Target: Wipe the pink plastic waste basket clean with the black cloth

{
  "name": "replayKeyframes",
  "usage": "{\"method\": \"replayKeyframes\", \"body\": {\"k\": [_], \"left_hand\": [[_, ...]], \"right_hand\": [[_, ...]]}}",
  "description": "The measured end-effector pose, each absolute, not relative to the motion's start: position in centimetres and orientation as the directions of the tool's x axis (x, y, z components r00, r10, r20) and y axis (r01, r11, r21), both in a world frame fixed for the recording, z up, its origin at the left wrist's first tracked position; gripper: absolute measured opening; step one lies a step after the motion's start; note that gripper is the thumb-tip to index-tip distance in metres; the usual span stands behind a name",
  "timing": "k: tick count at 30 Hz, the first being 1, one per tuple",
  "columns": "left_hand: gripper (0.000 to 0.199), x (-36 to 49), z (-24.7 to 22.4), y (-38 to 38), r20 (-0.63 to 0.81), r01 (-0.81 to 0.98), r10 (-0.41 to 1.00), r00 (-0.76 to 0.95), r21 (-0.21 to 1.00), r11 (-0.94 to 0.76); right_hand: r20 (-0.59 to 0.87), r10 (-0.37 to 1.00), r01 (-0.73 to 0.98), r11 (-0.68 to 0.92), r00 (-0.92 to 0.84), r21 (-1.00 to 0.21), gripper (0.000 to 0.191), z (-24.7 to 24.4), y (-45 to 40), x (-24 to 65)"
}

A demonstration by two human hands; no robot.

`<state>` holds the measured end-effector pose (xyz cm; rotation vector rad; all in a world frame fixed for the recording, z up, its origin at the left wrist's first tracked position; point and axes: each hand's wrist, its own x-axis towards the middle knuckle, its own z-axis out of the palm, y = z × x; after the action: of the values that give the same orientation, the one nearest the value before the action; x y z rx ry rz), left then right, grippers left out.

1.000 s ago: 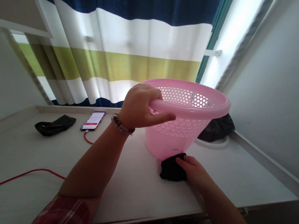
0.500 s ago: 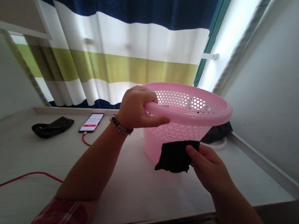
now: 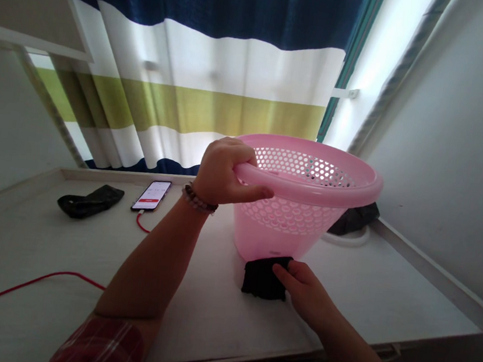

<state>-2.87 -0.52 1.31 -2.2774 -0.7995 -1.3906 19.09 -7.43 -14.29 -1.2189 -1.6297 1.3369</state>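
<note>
A pink plastic basket (image 3: 262, 230) with a band of holes under its thick rim stands on the white tabletop (image 3: 190, 315), tilted slightly. Wrapped over the near left part of that rim is my left hand (image 3: 229, 171), its thumb outside and its fingers inside. My right hand (image 3: 305, 288) pinches a black cloth (image 3: 262, 280) between thumb and fingers. The cloth is low at the front of the basket, by its base; whether it touches the wall I cannot tell. The fingers behind the cloth are hidden.
Left of the basket lie a lit phone (image 3: 151, 195) on a red cable (image 3: 75, 274) and a black bag-like item (image 3: 90, 202). A dark bundle (image 3: 355, 218) and a white ring-shaped piece (image 3: 353, 239) sit behind the basket at right. A striped curtain (image 3: 188, 110) hangs behind.
My right hand has moved the black cloth down and left, from the basket's lower wall toward its base. My left hand still grips the rim; the basket appears slightly more tilted.
</note>
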Motion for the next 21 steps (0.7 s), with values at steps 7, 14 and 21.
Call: {"method": "replayKeyframes", "body": {"k": [7,14,21], "left_hand": [[0.050,-2.9,1.1,-0.3,0.905,0.637,0.232,0.358,-0.055,-0.769],[0.051,-1.6,2.5,-3.8,0.872,0.729,0.283,0.400,-0.115,-0.675],[0.051,0.8,1.6,-4.4,0.804,0.720,0.352,0.480,-0.131,-0.682]], "right_hand": [[0.110,0.959,0.137,0.150,-0.262,-0.979,0.035,-10.3,-7.8,20.2],[0.092,0.956,0.115,0.128,-0.278,-0.985,0.032,-9.9,-8.0,20.3],[0.162,0.974,0.135,0.184,-0.158,-0.974,0.036,-10.2,-7.4,20.2]]}}
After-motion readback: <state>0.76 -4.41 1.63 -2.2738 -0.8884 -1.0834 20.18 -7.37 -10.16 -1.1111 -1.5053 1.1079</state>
